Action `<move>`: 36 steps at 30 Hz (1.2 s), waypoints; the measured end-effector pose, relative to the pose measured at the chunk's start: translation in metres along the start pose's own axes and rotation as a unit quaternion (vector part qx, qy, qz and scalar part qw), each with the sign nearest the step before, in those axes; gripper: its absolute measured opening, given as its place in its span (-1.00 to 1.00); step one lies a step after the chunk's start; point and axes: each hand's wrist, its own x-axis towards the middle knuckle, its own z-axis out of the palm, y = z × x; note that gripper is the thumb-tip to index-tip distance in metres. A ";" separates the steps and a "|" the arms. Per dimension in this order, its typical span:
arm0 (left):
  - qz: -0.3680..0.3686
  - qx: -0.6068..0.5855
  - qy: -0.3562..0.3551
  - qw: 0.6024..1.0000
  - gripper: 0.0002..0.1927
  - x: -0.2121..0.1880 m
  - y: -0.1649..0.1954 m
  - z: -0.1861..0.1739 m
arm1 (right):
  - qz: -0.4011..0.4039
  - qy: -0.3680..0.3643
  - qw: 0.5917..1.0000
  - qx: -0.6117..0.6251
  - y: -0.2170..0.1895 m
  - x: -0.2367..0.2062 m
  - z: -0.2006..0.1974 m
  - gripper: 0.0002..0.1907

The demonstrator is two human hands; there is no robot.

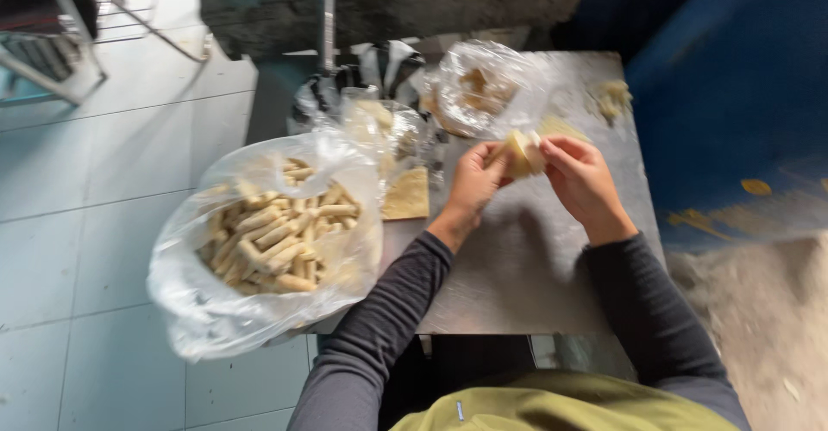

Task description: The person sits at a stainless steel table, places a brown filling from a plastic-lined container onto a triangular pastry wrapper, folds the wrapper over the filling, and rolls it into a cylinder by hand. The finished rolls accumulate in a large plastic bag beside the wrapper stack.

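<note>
both hands (528,181) pinch a pale wrapper roll (523,153) above the metal table (517,267).

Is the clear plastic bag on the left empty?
No, the clear plastic bag is filled with many pale rolled pastry sticks.

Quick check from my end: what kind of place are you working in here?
Likely a small food-prep spot, maybe a home or back-room kitchen: a metal table, a plastic-lined tub of rolled pastries, and both hands rolling another piece.
</note>
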 end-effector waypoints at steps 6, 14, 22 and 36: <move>-0.030 -0.042 -0.031 0.998 -0.68 -0.010 0.006 -0.002 | 0.003 0.010 0.997 0.077 -0.002 -0.006 0.000 -0.80; 0.001 0.000 -0.009 1.000 -0.66 -0.024 0.016 0.006 | -0.005 -0.035 0.999 0.035 -0.004 -0.012 0.010 -0.82; -0.027 -0.017 0.032 0.999 -0.70 -0.024 0.019 -0.003 | -0.015 0.151 0.980 0.130 -0.031 -0.002 -0.035 -0.91; -0.019 -0.017 0.031 0.999 -0.72 -0.030 0.021 -0.006 | -0.272 0.069 0.670 -0.687 -0.031 -0.025 0.000 -0.94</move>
